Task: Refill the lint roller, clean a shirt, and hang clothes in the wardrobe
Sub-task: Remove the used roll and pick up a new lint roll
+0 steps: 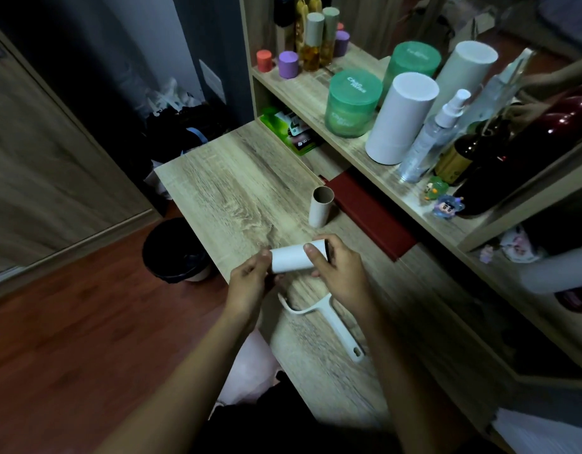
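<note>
A white refill roll (291,259) is held level above the wooden desk (224,191). My right hand (338,270) grips its right end, thumb on top. My left hand (250,276) pinches its left end. Below my hands, the white lint roller handle (332,322) lies flat on the desk with no roll on it. An empty brown cardboard core (321,206) stands upright farther back on the desk.
A dark red book (371,214) lies by the shelf base. The shelf (316,93) holds green jars, white cylinders, a spray bottle and dark bottles. A black-lined bin (175,250) stands on the floor left of the desk. A wardrobe door (37,158) is at far left.
</note>
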Tool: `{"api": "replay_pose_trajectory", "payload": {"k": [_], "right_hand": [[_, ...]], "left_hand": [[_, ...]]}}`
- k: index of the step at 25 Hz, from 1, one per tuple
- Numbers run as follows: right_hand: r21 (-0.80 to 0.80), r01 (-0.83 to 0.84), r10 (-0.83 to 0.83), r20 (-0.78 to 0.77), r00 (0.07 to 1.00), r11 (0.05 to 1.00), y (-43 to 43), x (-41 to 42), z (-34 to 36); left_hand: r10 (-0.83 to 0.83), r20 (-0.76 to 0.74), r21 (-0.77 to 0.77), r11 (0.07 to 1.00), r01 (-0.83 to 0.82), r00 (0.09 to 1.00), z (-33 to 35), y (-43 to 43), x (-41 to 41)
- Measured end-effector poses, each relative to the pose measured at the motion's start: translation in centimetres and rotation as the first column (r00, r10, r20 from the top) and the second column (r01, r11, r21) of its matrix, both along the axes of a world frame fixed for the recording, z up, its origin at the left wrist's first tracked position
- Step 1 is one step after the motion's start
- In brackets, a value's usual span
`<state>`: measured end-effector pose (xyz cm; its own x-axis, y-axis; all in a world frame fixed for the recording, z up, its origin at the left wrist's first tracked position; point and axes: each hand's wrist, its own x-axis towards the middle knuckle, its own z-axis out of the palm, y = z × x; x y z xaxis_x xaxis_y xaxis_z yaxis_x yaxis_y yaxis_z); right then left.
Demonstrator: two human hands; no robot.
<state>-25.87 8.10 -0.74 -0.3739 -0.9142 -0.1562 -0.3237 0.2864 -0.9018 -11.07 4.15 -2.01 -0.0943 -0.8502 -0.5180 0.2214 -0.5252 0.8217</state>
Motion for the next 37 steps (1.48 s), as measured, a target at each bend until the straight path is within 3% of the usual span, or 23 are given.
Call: {"api": "replay_pose_trajectory", "payload": {"k": [5,8,9,11,13,15,18,20,23,25,28,30,37], "right_hand": [[0.000,-0.022,0.022,0.083,0.996,1.000,0.5,-0.5,-0.5],[0.033,0.055,-0.063,0.362,0.930,0.998,0.7,-0.5,-0.4],[0.051,0.094,-0.107,0.450,0.887,0.994,0.7,-0.5,-0.4],[0.075,0.148,-0.166,0.503,0.848,0.986,0.4,-0.8,-0.6],[0.060,0.161,-0.170,0.490,0.855,0.985,0.1,-1.2,-0.9],[0.044,0.154,-0.157,0.461,0.873,0.987,0.4,-1.3,-0.6],[0.012,0.140,-0.132,0.431,0.893,0.990,0.3,-1.2,-0.4],[-0.006,0.116,-0.104,0.405,0.908,0.993,-0.1,-0.7,0.0],[-0.005,0.088,-0.080,0.377,0.923,0.996,-1.2,0.0,0.7],[-0.006,0.079,-0.071,0.371,0.926,0.997,-1.1,0.1,0.9],[-0.016,0.082,-0.070,0.379,0.923,0.996,-0.9,0.4,1.3],[-0.033,0.092,-0.071,0.400,0.914,0.995,-1.4,0.7,1.3],[-0.045,-0.110,0.119,0.353,0.928,0.993,-10.8,14.4,1.6]], "left_hand": [[0.076,0.013,0.017,0.997,-0.076,0.997,-0.9,-1.5,0.3],[0.159,-0.075,0.027,0.987,-0.157,0.984,-0.8,-2.3,-0.4],[0.141,-0.033,0.003,0.990,-0.141,0.989,-1.2,-2.6,-0.5],[-0.021,0.213,-0.079,0.996,0.039,0.977,-2.4,-3.0,-0.3],[-0.223,0.498,-0.084,0.949,0.303,0.838,-2.8,-3.1,-0.3],[-0.325,0.669,-0.055,0.875,0.481,0.668,-3.3,-2.9,-0.5],[-0.372,0.792,-0.021,0.776,0.630,0.484,-4.4,-3.3,-0.6],[-0.361,0.824,0.000,0.771,0.637,0.437,-5.1,-3.7,0.1],[-0.365,0.817,0.008,0.781,0.625,0.446,-5.5,-4.7,1.0],[-0.352,0.767,-0.035,0.812,0.583,0.536,-5.0,-4.4,0.9],[-0.111,0.673,-0.280,0.877,0.390,0.732,-2.8,-4.3,0.1],[0.027,0.622,-0.397,0.872,0.285,0.783,-0.8,-5.3,-0.5],[0.205,0.700,-0.350,0.933,0.079,0.684,0.4,-14.8,13.3]]}}
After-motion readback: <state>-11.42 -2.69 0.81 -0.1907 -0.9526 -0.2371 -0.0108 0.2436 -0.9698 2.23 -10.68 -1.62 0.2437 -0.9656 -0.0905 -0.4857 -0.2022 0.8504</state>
